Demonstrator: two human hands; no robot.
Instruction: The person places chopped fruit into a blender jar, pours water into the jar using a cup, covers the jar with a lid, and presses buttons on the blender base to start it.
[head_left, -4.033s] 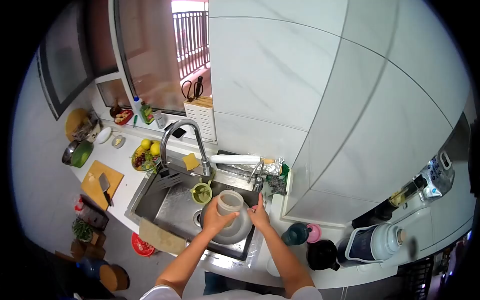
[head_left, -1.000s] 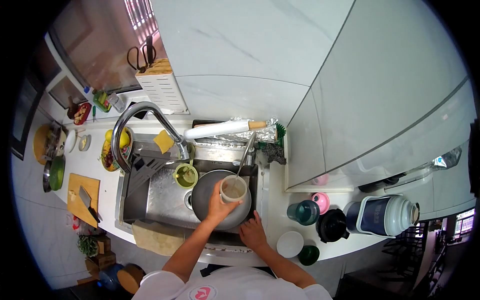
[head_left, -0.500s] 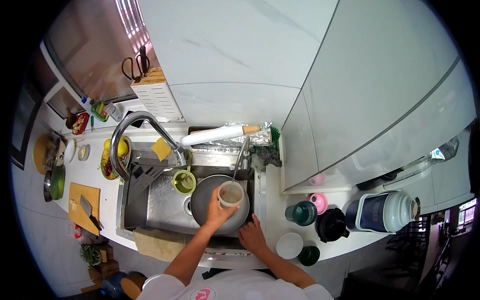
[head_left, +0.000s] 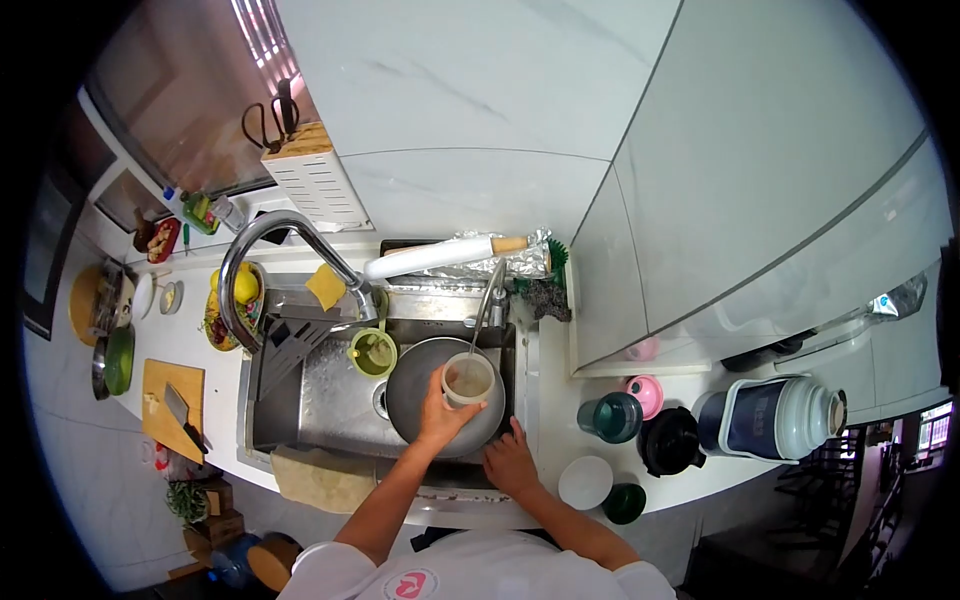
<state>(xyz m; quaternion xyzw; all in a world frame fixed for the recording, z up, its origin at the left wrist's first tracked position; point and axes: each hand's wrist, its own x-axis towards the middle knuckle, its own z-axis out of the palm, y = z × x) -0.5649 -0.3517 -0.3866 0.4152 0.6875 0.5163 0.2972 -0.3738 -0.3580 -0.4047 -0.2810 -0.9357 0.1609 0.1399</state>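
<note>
My left hand (head_left: pixel 440 415) is wrapped round a translucent cup (head_left: pixel 469 380), held upright over a dark frying pan (head_left: pixel 415 385) in the sink (head_left: pixel 325 425). The end of a thin curved spout (head_left: pixel 490 305) reaches down to the cup's mouth. Cloudy contents show inside the cup, but I cannot tell how full it is. My right hand (head_left: pixel 512 463) rests at the sink's front right edge beside the pan, one finger stretched out, and no held thing shows. Left of the pan sits a green handled strainer or cup (head_left: pixel 373 353) with pale scraps in it.
A large curved faucet (head_left: pixel 300 225) arches over the sink's left side. A cutting board (head_left: pixel 165 400) with a knife (head_left: pixel 182 415) lies on the left counter. On the right stand a green cup (head_left: pixel 612 417), a black lid (head_left: pixel 670 441), a white bowl (head_left: pixel 585 483) and a big thermos (head_left: pixel 765 420).
The whole view has shifted slightly. My left hand still holds the cup under the spout, and my right hand stays at the sink's edge.
</note>
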